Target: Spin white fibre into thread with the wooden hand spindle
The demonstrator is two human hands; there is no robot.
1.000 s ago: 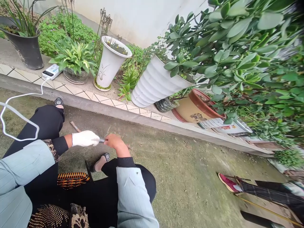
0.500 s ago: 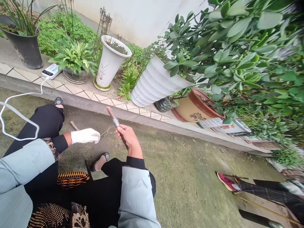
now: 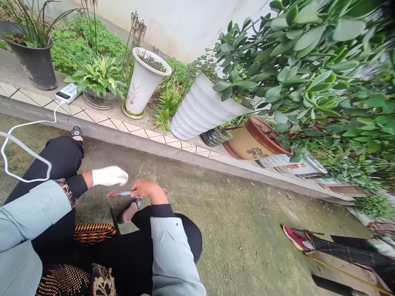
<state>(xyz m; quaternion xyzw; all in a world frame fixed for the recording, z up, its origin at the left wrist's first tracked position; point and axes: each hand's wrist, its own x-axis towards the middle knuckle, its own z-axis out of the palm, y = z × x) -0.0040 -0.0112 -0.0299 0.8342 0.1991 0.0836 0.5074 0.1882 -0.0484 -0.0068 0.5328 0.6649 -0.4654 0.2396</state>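
Note:
My right hand (image 3: pixel 145 189) grips a short brown stick (image 3: pixel 114 194) that lies nearly level, pointing left. Thin silvery wire (image 3: pixel 126 193) is wound in a tight coil round the stick, just beyond my fingers. My left hand (image 3: pixel 110 176), in a white glove, is closed just above and left of the coil. The wire's loose end runs to the gloved fingertips in the earlier picture; now the strand between the hands is too fine to make out.
Potted plants, among them a white pot (image 3: pixel 145 82) and a ribbed white planter (image 3: pixel 203 109), line a tiled ledge (image 3: pixel 135 129). A white power bank (image 3: pixel 68 93) with a cable lies there. An orange-and-black woven seat (image 3: pixel 94 233) is below me. Another person's red shoe (image 3: pixel 294 237) is at right.
My right hand has turned the stick from upright, leaning left, to nearly level and lowered it slightly. My left hand has barely moved. The brown stick end seen behind the glove no longer shows.

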